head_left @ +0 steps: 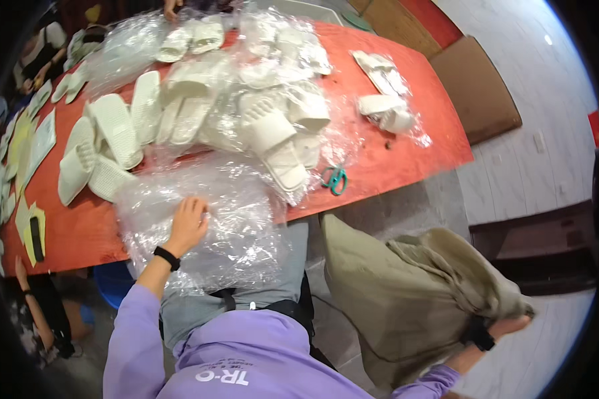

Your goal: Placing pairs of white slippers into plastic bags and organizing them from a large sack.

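A large olive-grey sack (406,292) stands on the floor at the person's right side, just beside the red table (419,156); its mouth is crumpled and what is inside cannot be seen. On the table, many white slippers (273,133) lie inside clear plastic bags (259,73), some in pairs, and more white slippers (106,143) lie without a bag at the left part of the table. Two small bags with slippers (386,106) lie apart near the far right edge. A pile of empty clear plastic bags (226,226) lies at the near edge of the table, in front of the person, and partly hangs over onto the lap; the plastic is thin, wrinkled and shiny. The left hand (188,225) rests on top of this pile with the fingers spread flat and loose, pressing the plastic, not clenched around it. The right hand (509,326) is low at the right, at the upper edge of the sack; the cloth hides the fingers, so I cannot tell if they grasp it. Green-handled scissors (335,178) lie on the table near the pile.
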The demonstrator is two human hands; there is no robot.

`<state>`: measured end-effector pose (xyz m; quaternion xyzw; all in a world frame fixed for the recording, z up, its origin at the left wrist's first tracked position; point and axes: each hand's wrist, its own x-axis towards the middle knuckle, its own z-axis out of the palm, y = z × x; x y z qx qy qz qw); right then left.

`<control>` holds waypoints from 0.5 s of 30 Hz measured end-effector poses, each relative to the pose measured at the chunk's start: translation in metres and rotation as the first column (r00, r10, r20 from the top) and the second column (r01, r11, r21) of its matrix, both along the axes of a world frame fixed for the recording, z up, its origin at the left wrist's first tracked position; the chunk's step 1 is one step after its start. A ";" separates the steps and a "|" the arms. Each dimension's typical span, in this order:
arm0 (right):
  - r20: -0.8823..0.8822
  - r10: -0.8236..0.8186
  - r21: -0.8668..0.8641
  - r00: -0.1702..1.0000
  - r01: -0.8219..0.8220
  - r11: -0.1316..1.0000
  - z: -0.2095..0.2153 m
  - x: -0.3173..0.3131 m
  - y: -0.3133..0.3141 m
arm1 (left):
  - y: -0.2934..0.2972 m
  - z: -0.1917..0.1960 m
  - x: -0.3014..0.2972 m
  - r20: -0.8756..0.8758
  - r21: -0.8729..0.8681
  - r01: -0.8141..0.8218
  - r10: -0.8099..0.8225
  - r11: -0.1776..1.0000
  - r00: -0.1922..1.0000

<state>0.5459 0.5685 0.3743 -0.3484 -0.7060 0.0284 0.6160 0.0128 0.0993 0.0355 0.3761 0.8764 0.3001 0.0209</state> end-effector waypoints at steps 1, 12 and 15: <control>0.132 -0.048 0.134 0.990 0.030 0.990 0.035 -0.002 0.003 | -0.004 -0.002 -0.001 0.002 0.014 -0.028 0.028 1.000 1.000; 0.505 0.415 0.295 0.757 -0.603 0.741 0.287 -0.073 0.201 | -0.013 -0.011 -0.004 0.080 0.076 0.083 -0.089 0.994 0.993; 0.618 0.524 0.203 0.586 -0.763 0.614 0.358 -0.215 0.161 | -0.015 -0.010 -0.007 0.109 0.197 0.115 -0.139 0.974 0.984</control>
